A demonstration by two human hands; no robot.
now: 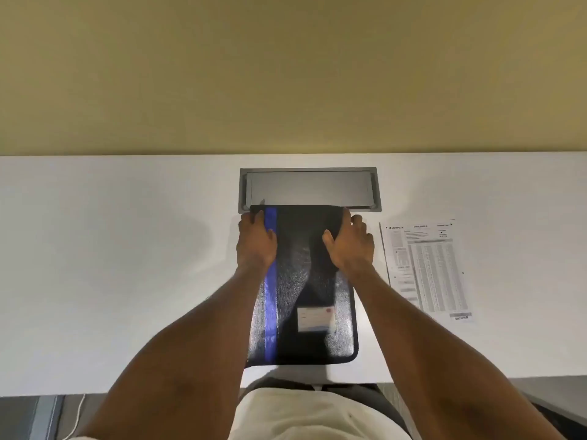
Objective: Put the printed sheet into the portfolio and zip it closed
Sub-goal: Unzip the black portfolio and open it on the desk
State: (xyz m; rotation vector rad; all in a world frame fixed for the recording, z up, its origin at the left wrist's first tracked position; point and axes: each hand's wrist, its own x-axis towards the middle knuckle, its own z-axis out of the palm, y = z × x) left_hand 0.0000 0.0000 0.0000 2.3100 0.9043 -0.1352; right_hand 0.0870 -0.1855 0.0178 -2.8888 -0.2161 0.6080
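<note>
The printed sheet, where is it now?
In the head view, the sheet lies flat on the white table, to the right of the portfolio and apart from it, beyond the right hand.

White desk (127,265), grey cable hatch (308,188) (lid shut), olive wall (286,74)
</note>
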